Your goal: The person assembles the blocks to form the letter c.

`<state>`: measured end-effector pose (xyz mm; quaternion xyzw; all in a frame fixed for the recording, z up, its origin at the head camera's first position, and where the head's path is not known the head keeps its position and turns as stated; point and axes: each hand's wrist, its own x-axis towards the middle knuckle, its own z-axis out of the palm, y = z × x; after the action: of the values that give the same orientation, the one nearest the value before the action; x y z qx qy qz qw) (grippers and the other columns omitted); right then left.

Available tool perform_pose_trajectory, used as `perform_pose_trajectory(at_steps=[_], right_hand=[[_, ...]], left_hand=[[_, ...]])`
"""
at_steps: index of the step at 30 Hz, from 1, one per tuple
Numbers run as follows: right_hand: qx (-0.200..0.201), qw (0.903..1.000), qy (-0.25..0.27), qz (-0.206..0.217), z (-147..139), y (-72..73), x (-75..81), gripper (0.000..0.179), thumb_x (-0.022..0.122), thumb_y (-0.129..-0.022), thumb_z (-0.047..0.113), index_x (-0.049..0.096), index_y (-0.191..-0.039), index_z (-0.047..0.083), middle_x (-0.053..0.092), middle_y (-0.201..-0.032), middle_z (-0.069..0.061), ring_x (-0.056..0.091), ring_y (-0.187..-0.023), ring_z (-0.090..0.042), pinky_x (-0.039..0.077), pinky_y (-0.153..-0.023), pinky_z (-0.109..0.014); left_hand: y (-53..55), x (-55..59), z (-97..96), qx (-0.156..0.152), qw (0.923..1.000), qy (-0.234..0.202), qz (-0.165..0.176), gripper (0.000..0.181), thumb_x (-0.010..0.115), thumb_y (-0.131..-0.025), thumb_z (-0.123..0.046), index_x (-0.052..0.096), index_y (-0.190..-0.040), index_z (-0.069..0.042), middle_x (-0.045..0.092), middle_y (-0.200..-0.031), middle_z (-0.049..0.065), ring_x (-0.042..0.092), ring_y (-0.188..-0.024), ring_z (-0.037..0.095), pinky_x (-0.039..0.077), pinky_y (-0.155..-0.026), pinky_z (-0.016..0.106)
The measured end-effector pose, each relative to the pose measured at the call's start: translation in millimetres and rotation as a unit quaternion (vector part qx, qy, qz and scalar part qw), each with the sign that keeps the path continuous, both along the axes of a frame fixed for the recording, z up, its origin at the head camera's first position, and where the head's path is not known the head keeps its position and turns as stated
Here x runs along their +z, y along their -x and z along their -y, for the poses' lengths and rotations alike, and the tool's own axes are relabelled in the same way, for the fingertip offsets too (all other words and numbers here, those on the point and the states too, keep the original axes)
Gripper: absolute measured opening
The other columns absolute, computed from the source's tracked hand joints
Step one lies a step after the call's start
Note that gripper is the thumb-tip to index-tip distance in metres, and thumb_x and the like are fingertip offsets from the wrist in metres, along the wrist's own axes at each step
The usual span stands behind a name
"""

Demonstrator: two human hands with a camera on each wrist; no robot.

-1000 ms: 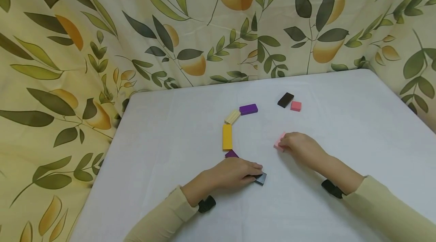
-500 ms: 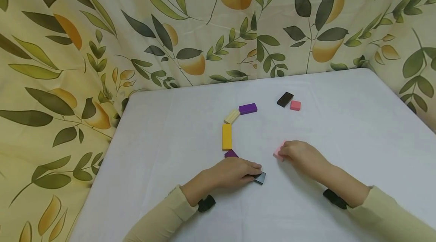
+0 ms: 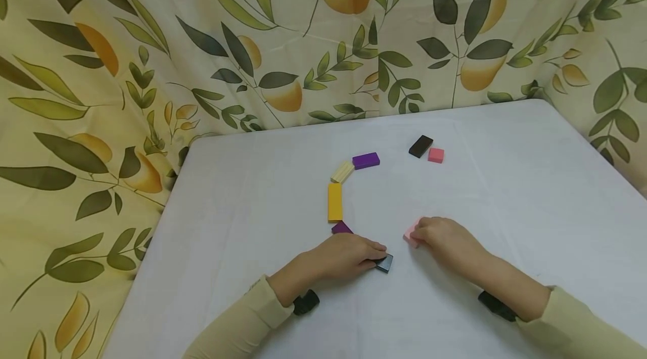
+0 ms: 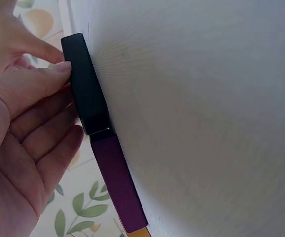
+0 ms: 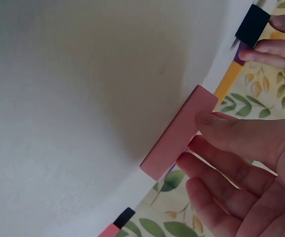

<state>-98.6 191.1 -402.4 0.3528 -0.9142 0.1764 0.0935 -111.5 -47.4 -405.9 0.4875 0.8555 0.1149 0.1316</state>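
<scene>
Pinching a pink block (image 5: 178,132), the right hand (image 3: 450,242) sits near the left hand (image 3: 342,257) (gripping a black block (image 4: 87,86)).

left grip (image 4: 26,140) pinches black block (image 4: 86,89) | purple block (image 4: 119,182) at its end

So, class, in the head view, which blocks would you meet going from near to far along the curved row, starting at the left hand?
Dark block in the left hand → dark purple block → yellow block → pale wood-coloured block → bright purple block
</scene>
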Motion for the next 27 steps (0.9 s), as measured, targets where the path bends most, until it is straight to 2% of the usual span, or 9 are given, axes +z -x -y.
perform_pose_trajectory(at_steps=[6,17,23,27], right_hand=[[0.003,0.9998,-0.002,-0.021,4,-6.8,-0.4,0.026,0.075,-0.061,-0.011,0.063,-0.066,0.011,0.052,-0.067,0.007,0.052,-0.062,-0.011,0.047,-0.058,-0.028],[-0.007,0.9996,-0.019,-0.022,6,-11.4,-0.5,0.021,0.079,-0.062,-0.006,0.069,-0.074,0.007,0.054,-0.071,0.005,0.056,-0.065,-0.013,0.05,-0.062,-0.029],[-0.009,0.9997,-0.018,-0.012,7,-12.8,-1.1,0.025,0.077,-0.062,-0.008,0.063,-0.067,0.012,0.05,-0.068,0.007,0.051,-0.062,-0.012,0.047,-0.058,-0.028],[-0.011,0.9996,-0.017,-0.02,9,-14.6,-1.5,0.028,0.078,-0.061,-0.008,0.06,-0.064,0.013,0.047,-0.065,0.008,0.05,-0.06,-0.01,0.045,-0.056,-0.027]], left_hand=[[1.2,-1.3,0.1,0.001,1.0,0.001,0.008,0.032,0.057,-0.092,-0.018,0.06,-0.124,-0.015,0.056,-0.124,-0.01,0.046,-0.115,-0.001,0.037,-0.092,0.014],[1.9,0.8,-0.8,0.001,1.0,0.006,0.007,0.032,0.058,-0.092,-0.019,0.061,-0.123,-0.015,0.056,-0.123,-0.009,0.048,-0.115,0.0,0.038,-0.091,0.014],[1.6,2.4,-0.4,-0.001,0.9999,0.008,0.007,0.032,0.058,-0.092,-0.019,0.061,-0.123,-0.015,0.057,-0.123,-0.009,0.048,-0.115,0.001,0.037,-0.092,0.014],[1.8,2.6,-0.4,-0.001,1.0,0.007,0.006,0.032,0.058,-0.092,-0.019,0.061,-0.123,-0.015,0.057,-0.123,-0.009,0.048,-0.115,0.001,0.037,-0.092,0.014]])
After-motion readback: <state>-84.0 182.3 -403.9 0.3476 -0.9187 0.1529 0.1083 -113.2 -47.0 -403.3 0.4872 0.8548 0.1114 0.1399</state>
